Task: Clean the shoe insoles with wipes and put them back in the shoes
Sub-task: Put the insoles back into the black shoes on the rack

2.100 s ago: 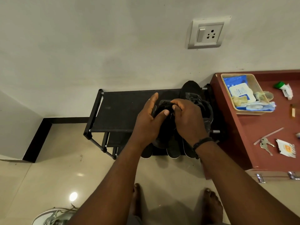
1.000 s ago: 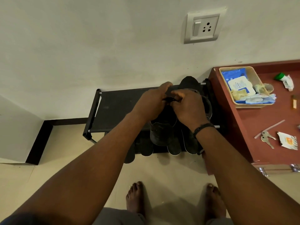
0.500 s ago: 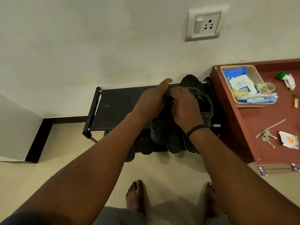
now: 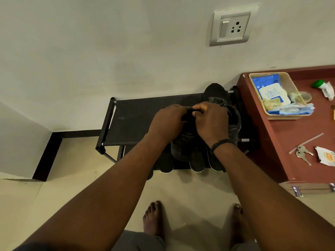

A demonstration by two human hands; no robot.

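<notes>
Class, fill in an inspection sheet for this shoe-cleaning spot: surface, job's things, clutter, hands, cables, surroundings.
Surface: black shoe rack, fabric top shelf.
Job's things: dark shoe held over the rack; wipes pack in a tray on the red cabinet.
Clutter: keys, torn wrapper, green-capped tube.
Hands: left hand and right hand both grip the shoe.
Cables: nothing seen.
Surroundings: wall socket, tiled floor, bare feet.

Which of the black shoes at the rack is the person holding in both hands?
The black shoe above the rack's front edge, gripped by the left hand and right hand. The other shoe sits untouched at the back by the wall.
</notes>
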